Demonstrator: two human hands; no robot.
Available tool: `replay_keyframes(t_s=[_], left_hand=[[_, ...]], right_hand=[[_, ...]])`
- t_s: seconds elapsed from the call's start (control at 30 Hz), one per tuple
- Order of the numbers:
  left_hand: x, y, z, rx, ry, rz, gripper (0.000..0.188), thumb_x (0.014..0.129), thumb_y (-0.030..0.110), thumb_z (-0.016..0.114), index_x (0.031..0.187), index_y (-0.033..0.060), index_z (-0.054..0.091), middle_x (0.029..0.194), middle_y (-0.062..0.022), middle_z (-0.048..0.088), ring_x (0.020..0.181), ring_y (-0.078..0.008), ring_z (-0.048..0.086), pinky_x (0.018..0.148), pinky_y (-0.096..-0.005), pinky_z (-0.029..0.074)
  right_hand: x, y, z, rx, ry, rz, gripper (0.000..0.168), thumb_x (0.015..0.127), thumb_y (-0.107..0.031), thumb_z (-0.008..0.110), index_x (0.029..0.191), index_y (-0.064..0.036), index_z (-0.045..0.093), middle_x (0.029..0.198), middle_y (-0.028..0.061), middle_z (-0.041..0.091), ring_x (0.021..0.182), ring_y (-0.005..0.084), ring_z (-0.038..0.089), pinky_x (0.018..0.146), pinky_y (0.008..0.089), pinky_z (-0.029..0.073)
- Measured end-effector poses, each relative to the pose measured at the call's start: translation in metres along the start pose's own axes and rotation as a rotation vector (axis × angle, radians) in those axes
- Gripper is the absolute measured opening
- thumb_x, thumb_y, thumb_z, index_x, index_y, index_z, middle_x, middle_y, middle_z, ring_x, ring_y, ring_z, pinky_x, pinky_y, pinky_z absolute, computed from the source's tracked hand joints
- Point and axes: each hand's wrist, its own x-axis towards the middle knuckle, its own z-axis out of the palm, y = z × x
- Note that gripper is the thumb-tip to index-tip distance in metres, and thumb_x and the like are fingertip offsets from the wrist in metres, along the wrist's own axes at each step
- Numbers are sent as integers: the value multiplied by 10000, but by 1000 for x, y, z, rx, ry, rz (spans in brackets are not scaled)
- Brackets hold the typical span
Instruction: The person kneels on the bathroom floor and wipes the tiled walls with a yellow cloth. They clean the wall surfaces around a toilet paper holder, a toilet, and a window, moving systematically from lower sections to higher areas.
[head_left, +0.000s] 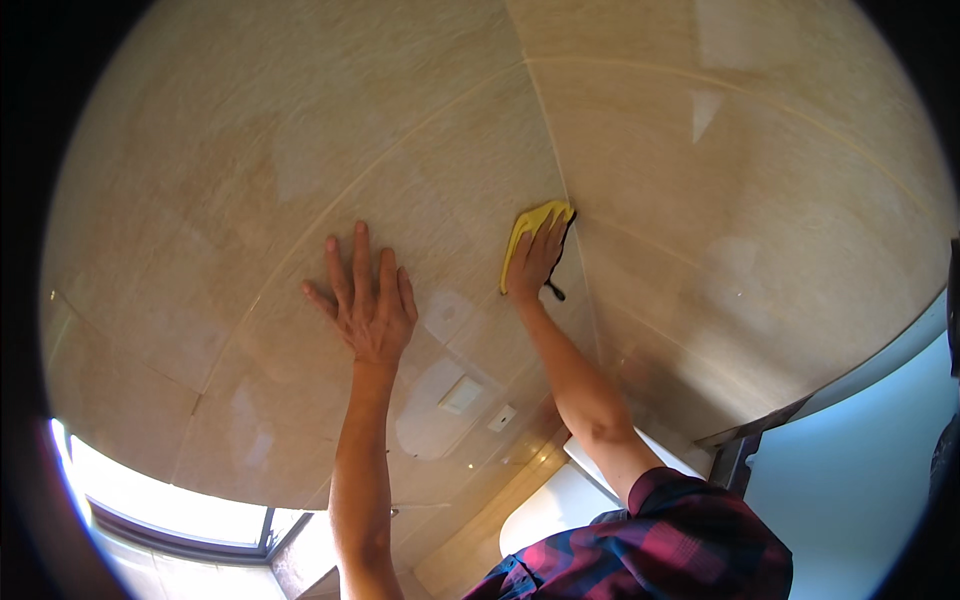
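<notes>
My right hand (534, 262) presses a yellow cloth (534, 217) with a dark edge and a small dark hanging loop against the beige tiled wall (420, 172). The cloth lies right beside the inside corner where two walls meet, and my fingers cover much of it. My left hand (367, 307) rests on the same wall to the left of the cloth, fingers spread and nothing held. Its palm side is hidden.
A white wall plate (460, 394) and a smaller plate (502, 418) sit lower on the wall. Below my right arm is a white toilet (547, 510). A dark-framed window (180, 510) is at lower left; a pale blue panel (855, 465) stands at right.
</notes>
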Motion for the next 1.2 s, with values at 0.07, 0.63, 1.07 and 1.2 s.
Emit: replay_keyframes(t_s=[0.07, 0.63, 1.07, 1.2], left_hand=[[1, 1, -1, 9, -26, -20, 225, 985, 264, 593, 1133, 145, 714, 1552, -82, 511, 1518, -373, 326, 1219, -605, -99], [2, 3, -3, 13, -16, -32, 224, 943, 233, 638, 1139, 169, 727, 1557, -72, 504, 1509, -400, 332, 1209, -643, -77], [-5, 8, 32, 40, 37, -78, 156, 916, 208, 641, 1039, 181, 731, 1530, -30, 540, 1537, -413, 264, 1202, -615, -162], [-4, 7, 31, 19, 69, -99, 124, 911, 212, 638, 1002, 199, 721, 1531, -13, 538, 1533, -400, 276, 1210, -613, -149]], right_hand=[[-22, -11, 3, -40, 56, -111, 685, 1089, -404, 327, 1597, 43, 222, 1672, 284, 155, 1535, 491, 151, 1200, 616, 146], [174, -148, -3, 78, 48, -817, 618, 1052, -365, 455, 1524, 31, 412, 1623, 264, 308, 1494, 470, 282, 1194, 598, 215], [70, 27, 3, 7, -58, -554, 645, 1077, -344, 328, 1582, 52, 266, 1651, 291, 209, 1533, 466, 181, 1232, 571, 138], [38, 41, 10, -15, -3, -368, 668, 1084, -368, 309, 1578, 78, 246, 1647, 306, 205, 1536, 460, 173, 1232, 556, 142]])
